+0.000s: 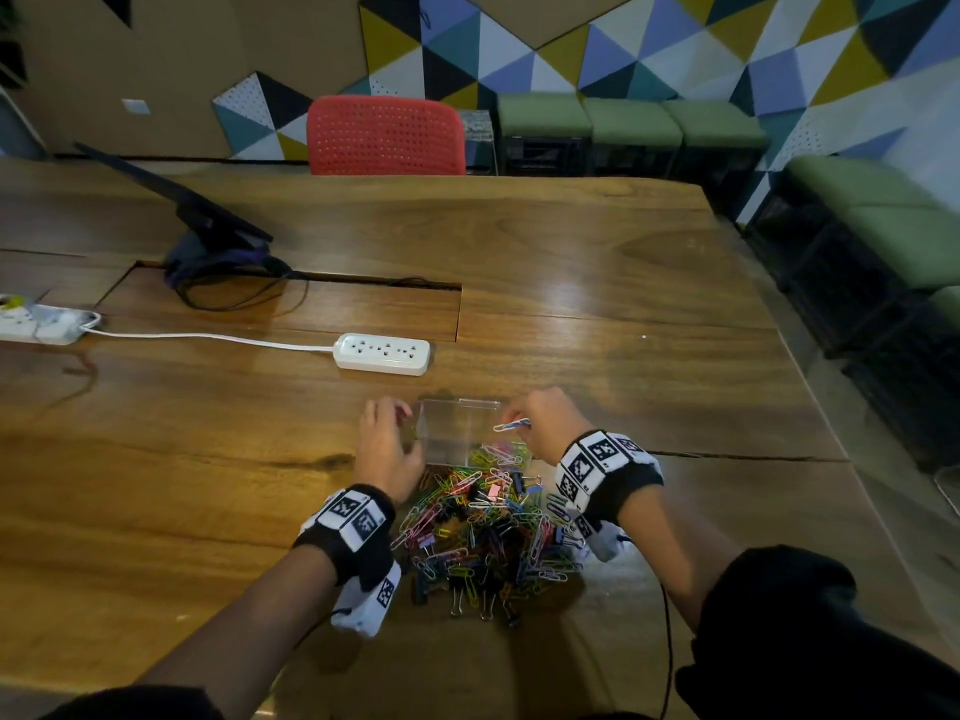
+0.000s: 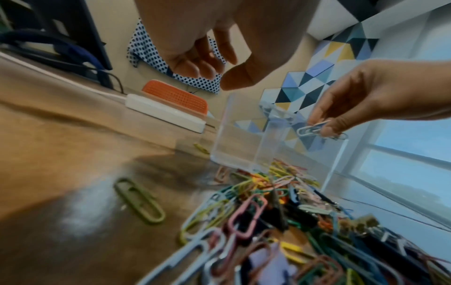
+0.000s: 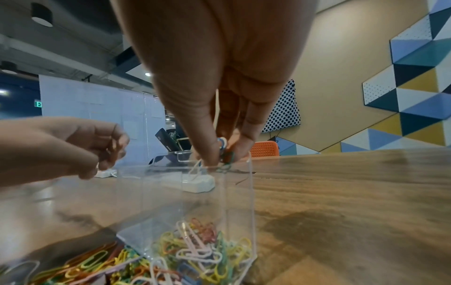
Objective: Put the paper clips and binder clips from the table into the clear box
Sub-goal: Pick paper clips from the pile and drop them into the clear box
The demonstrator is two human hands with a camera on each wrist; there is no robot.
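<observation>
A clear box stands on the wooden table with several coloured paper clips in its bottom. A heap of paper clips and binder clips lies against its near side. My right hand hovers over the box's right rim and pinches a few paper clips between thumb and fingers. My left hand is just left of the box, above the table. Its fingers are loosely curled, and nothing shows in them in the left wrist view.
A white power strip lies just beyond the box, its cable running left to a second strip. A dark screen on a stand is at the far left. An olive paper clip lies alone left of the heap.
</observation>
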